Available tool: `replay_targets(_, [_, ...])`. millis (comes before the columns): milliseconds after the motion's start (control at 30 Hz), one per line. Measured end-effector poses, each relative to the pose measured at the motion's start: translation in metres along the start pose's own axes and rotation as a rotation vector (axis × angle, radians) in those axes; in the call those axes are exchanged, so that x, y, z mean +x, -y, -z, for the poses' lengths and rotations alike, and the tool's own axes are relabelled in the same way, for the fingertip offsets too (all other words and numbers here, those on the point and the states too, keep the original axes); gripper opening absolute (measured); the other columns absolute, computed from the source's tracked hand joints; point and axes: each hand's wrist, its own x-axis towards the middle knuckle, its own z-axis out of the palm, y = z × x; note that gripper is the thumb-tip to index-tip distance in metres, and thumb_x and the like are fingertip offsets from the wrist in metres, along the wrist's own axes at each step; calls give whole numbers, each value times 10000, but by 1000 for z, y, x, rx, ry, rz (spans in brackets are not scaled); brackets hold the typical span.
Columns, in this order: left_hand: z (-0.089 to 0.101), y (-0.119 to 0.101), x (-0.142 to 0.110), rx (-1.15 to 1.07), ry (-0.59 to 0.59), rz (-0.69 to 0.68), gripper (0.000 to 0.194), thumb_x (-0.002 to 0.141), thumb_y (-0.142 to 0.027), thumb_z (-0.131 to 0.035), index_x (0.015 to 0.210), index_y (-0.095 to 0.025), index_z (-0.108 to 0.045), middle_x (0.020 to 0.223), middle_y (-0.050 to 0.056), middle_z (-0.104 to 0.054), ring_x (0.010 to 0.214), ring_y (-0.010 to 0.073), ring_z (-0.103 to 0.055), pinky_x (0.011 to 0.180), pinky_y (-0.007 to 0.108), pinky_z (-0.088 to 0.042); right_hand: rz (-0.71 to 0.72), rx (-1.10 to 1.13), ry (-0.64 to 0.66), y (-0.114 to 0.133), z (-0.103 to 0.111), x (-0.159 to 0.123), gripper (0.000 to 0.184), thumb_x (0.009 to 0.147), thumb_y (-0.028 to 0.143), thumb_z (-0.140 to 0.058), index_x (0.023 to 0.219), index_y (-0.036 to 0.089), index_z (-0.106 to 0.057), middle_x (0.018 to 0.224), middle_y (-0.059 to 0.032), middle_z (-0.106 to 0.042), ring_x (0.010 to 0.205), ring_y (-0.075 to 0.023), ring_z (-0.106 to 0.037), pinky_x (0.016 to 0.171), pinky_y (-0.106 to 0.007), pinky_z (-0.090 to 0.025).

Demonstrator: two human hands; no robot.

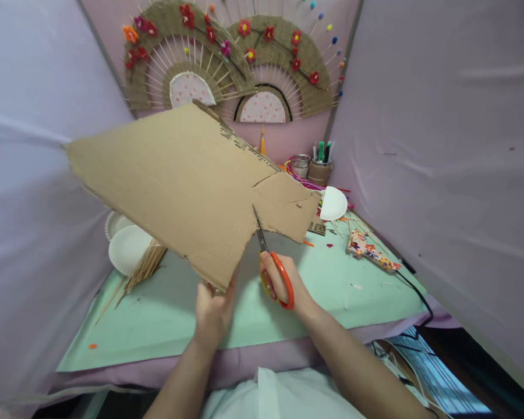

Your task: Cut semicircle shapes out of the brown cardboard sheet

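Note:
A large piece of brown cardboard (170,169) is held up above the table, tilted, with a ragged edge and a crease near its right flap. My left hand (215,305) grips its lower corner from below; the fingertips are partly hidden behind the board. My right hand (282,279) is closed round the handles of scissors (283,281) with red and yellow grips. The scissor blades point up and away, lying at the cut edge of the cardboard beside the right flap. One blade shows in front of the board.
On the mint-green tabletop (174,320), white paper plates (128,247) and wooden sticks (146,267) lie left. A flower-patterned glue gun (371,253) with a black cord lies right. Behind are a half-round white piece (333,203), a pen holder (320,170) and decorated cardboard fans (283,43).

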Motion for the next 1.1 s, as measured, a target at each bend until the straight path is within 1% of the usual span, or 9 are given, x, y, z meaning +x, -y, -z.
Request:
replay_targets(33, [8,-10,2,-26,56,21,689,430,-671,-772,953,-234,-668,1073,97,-690,1143,309,-584,938,403,-503,13,-13,-5,2,4,-2,543,778,736,-482,636,213,-440,401,75,-360,293,-79,-324,291,-222,-273])
replay_targets(100, [19,-30,9,-121,141,38,653,488,-727,-719,929,-246,-674,1005,77,-708,1110,314,-603,900,413,-524,24,-50,-9,5,9,-7,552,777,745,-470,627,215,-429,404,74,-354,301,-77,-320,296,-224,-266])
replay_targets(167, [22,-46,20,-101,104,45,530,581,-615,-746,948,-238,-688,949,70,-724,1101,298,-610,895,398,-529,13,-85,-4,6,11,-14,563,768,757,-467,621,216,-416,416,74,-349,309,-72,-314,301,-222,-259])
replay_targets(267, [17,-56,31,15,-10,50,450,585,-297,-828,1005,-212,-690,918,49,-736,1046,254,-642,922,353,-519,-11,-133,2,1,10,-21,577,773,768,-443,636,208,-429,445,72,-351,325,-67,-323,317,-216,-262])
replay_targets(333, [14,-55,31,60,-21,58,496,567,-200,-831,1040,-189,-684,907,48,-738,997,236,-664,931,343,-516,-13,-151,14,-5,10,-22,592,780,775,-420,669,195,-463,470,68,-360,345,-68,-343,335,-213,-277])
replay_targets(600, [24,-44,13,90,-77,159,536,554,-203,-838,1064,-162,-679,926,72,-738,920,243,-690,899,370,-541,-132,92,186,-2,9,-17,691,712,850,-396,762,171,-511,552,36,-467,424,-82,-429,394,-216,-378])
replay_targets(767, [23,-36,13,78,-86,198,455,575,-204,-830,1006,-154,-693,915,70,-738,920,237,-690,906,378,-535,-171,82,176,3,10,-9,669,705,838,-433,709,173,-515,516,32,-484,388,-86,-444,367,-212,-376])
replay_targets(933, [21,-23,13,52,-99,198,422,622,-195,-803,1026,-166,-685,917,60,-736,934,216,-685,922,358,-524,-100,35,144,-3,11,-6,633,788,781,-395,538,201,-447,353,53,-378,273,-88,-378,298,-214,-302])
replay_targets(1100, [18,-9,13,-5,-98,157,456,632,-205,-802,1069,-198,-671,965,38,-734,946,173,-675,947,296,-500,-101,57,82,-7,10,-6,644,787,781,-401,505,203,-437,299,66,-314,235,-81,-331,279,-211,-245])
